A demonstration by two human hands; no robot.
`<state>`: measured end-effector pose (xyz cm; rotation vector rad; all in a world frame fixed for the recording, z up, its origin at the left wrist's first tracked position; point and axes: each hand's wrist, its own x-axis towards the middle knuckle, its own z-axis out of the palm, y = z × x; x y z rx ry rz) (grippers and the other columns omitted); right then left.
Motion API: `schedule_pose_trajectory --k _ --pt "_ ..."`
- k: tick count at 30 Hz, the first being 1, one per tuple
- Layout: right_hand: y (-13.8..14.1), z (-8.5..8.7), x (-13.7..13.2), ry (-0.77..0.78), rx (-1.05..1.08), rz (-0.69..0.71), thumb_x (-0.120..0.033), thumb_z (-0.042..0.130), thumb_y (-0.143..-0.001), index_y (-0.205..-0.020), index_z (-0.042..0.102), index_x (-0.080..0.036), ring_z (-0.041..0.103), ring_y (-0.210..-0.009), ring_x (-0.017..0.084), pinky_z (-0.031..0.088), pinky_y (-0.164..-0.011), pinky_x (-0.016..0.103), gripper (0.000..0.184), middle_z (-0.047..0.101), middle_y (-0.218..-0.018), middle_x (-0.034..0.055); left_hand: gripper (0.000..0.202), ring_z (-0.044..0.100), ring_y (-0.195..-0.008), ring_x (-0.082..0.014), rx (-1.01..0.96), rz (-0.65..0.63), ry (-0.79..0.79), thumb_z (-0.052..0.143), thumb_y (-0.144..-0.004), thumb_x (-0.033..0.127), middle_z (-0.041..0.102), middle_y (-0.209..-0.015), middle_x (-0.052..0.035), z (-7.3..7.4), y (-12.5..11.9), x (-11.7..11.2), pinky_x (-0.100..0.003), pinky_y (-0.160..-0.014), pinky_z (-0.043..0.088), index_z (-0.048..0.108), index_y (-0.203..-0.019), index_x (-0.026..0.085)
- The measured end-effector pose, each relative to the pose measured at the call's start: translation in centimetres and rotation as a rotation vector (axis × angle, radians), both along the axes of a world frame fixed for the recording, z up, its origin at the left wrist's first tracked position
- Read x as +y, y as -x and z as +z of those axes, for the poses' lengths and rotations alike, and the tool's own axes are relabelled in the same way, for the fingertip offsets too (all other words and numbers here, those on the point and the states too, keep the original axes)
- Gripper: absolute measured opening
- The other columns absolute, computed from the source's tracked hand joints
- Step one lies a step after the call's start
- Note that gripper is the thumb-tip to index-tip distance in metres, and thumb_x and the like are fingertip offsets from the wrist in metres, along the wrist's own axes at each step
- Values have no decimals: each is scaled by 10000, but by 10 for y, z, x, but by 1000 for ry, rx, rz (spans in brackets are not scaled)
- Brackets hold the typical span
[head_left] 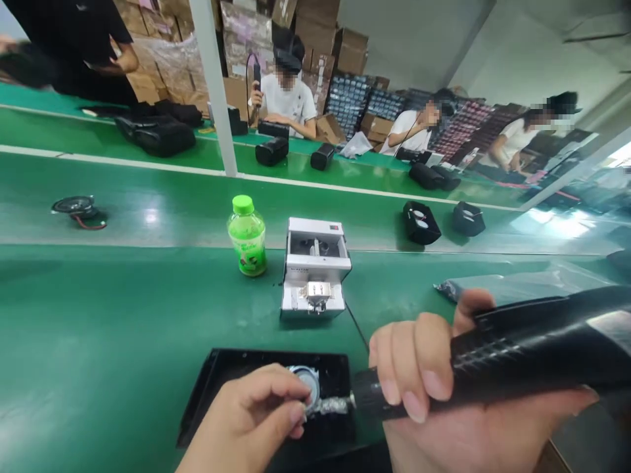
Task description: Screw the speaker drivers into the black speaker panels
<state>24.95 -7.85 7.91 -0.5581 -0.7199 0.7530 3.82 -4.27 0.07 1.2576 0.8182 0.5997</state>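
Note:
My right hand (424, 384) is wrapped round a black electric screwdriver (532, 355) that lies nearly level, its tip pointing left at a round silver speaker part (308, 384). That part sits in a black housing (221, 384) on the green bench. My left hand (256, 420) rests on the housing with its fingers pinched at the silver part's edge. The screwdriver tip is blurred where it meets the part.
A white screw feeder box (315, 269) and a green bottle (247, 236) stand behind the housing. Clear plastic bags (497, 286) lie to the right. A loose speaker (76, 209) and black housings (421, 223) lie on the green conveyor belt (148, 197). Other people work across it.

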Motion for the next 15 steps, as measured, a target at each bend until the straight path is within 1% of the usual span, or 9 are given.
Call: schedule_pose_trajectory --k 3,5,8,12,15 --pt "2 6 1 24 -25 -11 -748 632 -998 -1208 773 -309 512 -304 120 452 -372 261 507 655 -535 -92 195 715 -701 -131 -78 76 176 890 -895 397 763 -872 -30 5 -3 -1 -244 -708 607 868 -949 211" --pt "4 9 2 50 -27 -5 -732 685 -976 -1189 777 -315 513 -303 124 445 -374 270 477 653 -527 -92 243 715 -687 -140 -74 112 241 942 -834 404 770 -824 -38 6 -3 -3 -250 -693 607 867 -923 191" --pt "5 9 3 78 -9 -16 -728 724 -953 -1175 768 -329 510 -318 123 449 -385 283 459 636 -532 -102 251 719 -693 -150 -65 118 272 945 -823 396 776 -805 -47 3 -1 -6 -260 -696 609 861 -915 178" --pt "7 7 5 85 -5 -29 -718 694 -980 -1182 757 -340 508 -345 114 446 -394 292 434 606 -559 -109 199 709 -685 -143 -112 120 279 898 -852 364 779 -818 -42 -1 -1 -8 -269 -702 609 849 -912 181" --pt "9 3 5 88 -13 -25 -716 669 -996 -1217 754 -346 512 -358 113 455 -394 297 439 598 -574 -109 191 704 -670 -140 -89 109 307 912 -802 330 778 -787 -40 3 -4 -5 -265 -697 602 834 -877 173"
